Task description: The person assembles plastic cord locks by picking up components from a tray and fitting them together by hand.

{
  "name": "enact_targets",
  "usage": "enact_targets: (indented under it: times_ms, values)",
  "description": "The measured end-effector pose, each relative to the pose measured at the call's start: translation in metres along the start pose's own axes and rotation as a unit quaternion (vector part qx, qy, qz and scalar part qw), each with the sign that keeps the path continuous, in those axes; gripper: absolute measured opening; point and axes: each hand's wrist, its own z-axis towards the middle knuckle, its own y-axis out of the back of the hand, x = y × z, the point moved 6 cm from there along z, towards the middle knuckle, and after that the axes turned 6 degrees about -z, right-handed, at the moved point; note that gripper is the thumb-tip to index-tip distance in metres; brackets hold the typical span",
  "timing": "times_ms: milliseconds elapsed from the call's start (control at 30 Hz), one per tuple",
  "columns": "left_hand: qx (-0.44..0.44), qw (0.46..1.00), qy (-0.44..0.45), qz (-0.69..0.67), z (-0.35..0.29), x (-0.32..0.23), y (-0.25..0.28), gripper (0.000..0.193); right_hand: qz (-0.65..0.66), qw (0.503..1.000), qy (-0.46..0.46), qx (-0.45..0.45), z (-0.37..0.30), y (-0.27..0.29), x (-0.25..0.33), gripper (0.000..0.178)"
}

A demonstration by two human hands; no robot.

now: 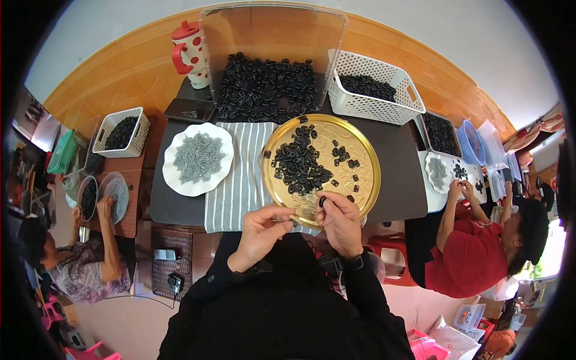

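Hard to make out: the small piece at the left fingertips, too tiny for its shape to be read. Hidden: the lower edge of the gold tray, partly behind the hands; part of the striped cloth, under tray and plate. Cut off: the far surroundings, lost in the black rim of the view. Indistinct: single items within the dense black heap.

Left hand: one, thumb and fingertips drawn narrow, the small piece between them; held in front of the tray's near edge.

Right hand: one, thumb and forefinger closed in a pinch on a black piece, rounded, held over the near part of the tray; remaining fingers curled.

Tray contents: the black heap left of centre, loose black pieces to its right.

Left of tray: white scalloped plate, bearing grey pieces.

Behind: clear bin and white basket, both with black pieces; red-and-white tumbler beside the bin.

At either side: one seated person at another table.
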Motion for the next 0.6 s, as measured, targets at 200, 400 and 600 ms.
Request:
enact_targets:
  times_ms: [200, 400, 600]
  values:
    - [-0.007, 1.0, 0.025, -0.017, -0.001, 0.0, -0.001, 0.03, -0.192, 0.981, 0.015, -0.011, -0.003, -0.021, 0.001, 0.014]
    - [0.005, 0.999, 0.018, -0.037, -0.001, -0.003, -0.003, 0.034, -0.21, 0.977, 0.044, 0.019, -0.003, -0.03, 0.003, 0.012]
    - [0.008, 0.999, 0.02, -0.044, 0.001, -0.002, -0.002, 0.034, -0.23, 0.97, 0.076, 0.026, -0.003, -0.033, 0.005, 0.01]
